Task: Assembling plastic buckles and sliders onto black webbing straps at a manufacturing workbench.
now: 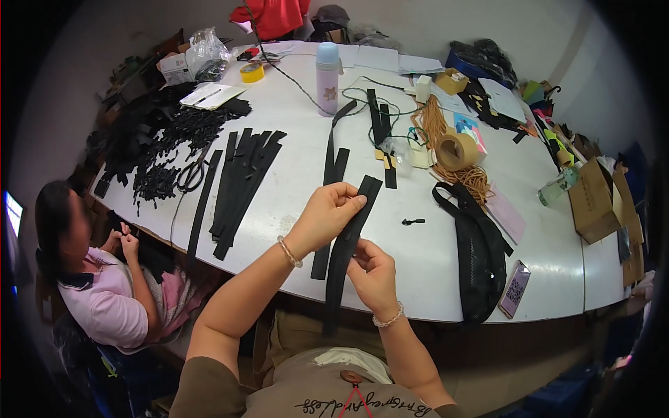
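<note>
A long black zipper strip (343, 245) runs slantwise between my hands over the table's front edge, its lower end hanging toward my lap. Near its upper end, my left hand (326, 214) pinches it between thumb and fingers. Lower down, my right hand (374, 274) has its fingers bent and closed against the strip's right edge. More black strips (340, 166) lie flat just behind and left of the held one. To the right of my hands sits a small black zipper pull (414, 221) alone on the white table (432, 272).
Further left lie a fan of black strips (247, 188), scissors (191, 175) and a heap of small black pieces (157, 181). A co-worker (111, 292) sits there. A bottle (327, 80) stands behind; tan tape (456, 151), a black bag (479, 258) and a phone (514, 290) are right.
</note>
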Tool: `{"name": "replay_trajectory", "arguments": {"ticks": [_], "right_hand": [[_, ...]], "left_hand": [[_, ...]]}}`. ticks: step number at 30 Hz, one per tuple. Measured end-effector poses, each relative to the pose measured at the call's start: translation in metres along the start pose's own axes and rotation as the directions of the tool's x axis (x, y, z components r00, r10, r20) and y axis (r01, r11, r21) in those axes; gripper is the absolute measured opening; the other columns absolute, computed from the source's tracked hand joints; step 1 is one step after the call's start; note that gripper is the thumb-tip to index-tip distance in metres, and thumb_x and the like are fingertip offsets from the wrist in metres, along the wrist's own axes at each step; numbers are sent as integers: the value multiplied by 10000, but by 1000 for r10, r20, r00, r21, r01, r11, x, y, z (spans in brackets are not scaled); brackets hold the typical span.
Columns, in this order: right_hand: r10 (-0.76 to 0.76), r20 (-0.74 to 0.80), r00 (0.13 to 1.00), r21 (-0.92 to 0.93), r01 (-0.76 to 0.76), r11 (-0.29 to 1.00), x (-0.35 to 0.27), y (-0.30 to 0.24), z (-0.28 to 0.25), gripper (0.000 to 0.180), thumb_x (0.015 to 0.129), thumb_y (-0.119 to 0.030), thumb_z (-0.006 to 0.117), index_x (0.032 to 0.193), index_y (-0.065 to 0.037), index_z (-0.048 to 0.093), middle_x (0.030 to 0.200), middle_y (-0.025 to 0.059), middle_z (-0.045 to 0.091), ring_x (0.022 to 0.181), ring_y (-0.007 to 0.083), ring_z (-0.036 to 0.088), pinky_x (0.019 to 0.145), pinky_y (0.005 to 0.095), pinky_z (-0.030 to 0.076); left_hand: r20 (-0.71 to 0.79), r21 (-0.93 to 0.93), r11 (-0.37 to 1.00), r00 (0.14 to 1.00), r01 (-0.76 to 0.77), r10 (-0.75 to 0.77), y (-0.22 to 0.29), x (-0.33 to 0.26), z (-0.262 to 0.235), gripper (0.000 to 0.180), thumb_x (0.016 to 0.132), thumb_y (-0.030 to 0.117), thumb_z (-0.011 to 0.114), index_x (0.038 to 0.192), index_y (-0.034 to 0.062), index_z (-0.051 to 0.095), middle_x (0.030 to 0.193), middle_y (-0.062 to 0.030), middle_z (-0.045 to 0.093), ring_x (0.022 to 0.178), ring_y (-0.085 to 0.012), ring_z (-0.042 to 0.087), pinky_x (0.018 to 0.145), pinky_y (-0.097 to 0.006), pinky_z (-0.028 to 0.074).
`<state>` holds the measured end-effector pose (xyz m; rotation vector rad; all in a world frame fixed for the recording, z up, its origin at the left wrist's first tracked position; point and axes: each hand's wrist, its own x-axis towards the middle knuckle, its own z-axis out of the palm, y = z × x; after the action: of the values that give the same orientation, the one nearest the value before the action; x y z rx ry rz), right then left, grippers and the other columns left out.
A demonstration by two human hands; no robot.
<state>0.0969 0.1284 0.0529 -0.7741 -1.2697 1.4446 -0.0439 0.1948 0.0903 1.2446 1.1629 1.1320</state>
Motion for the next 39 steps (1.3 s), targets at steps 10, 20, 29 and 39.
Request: {"name": "replay_trajectory", "arguments": {"ticks": [10, 20, 29, 39], "right_hand": [[-114, -120, 986, -268, 79, 960, -22, 9, -3, 144, 916, -39, 520, 953, 35, 637, 721, -45, 564, 670, 18, 464, 581, 174, 392], [-73, 32, 997, -413, 79, 907, -43, 18, 3, 146, 862, -22, 509, 962, 0, 613, 770, 158, 606, 663, 233, 612, 617, 302, 476], [-1, -155, 988, -349, -54, 936, -26, 14, -51, 421, 889, -30, 532, 1293, 15, 424, 1143, 123, 572, 889, 128, 598, 762, 234, 480], [-267, -218, 939, -761, 9, 649, 8, 21, -88, 361, 831, -14, 558, 1191, -3, 530, 1260, 152, 485, 860, 175, 596, 732, 258, 500]], "left_hand": [[-211, 90, 983, 961, -162, 178, -18, -5, 25, 107, 866, 81, 603, 838, -21, 581, 675, 6, 577, 613, -35, 500, 542, -188, 405], [-398, 124, 978, 894, -167, 203, -46, -20, 11, 84, 840, 61, 618, 832, -19, 597, 686, -10, 587, 630, -59, 518, 589, -206, 428], [-374, 543, 839, 886, -30, 274, 30, 33, -133, 174, 848, 143, 621, 868, -27, 657, 714, -9, 637, 646, -54, 531, 587, -217, 438], [-333, 801, 582, 912, 139, 240, -76, 81, -79, 479, 745, 423, 711, 960, 2, 632, 882, -173, 647, 818, -321, 629, 742, -388, 497]]}}
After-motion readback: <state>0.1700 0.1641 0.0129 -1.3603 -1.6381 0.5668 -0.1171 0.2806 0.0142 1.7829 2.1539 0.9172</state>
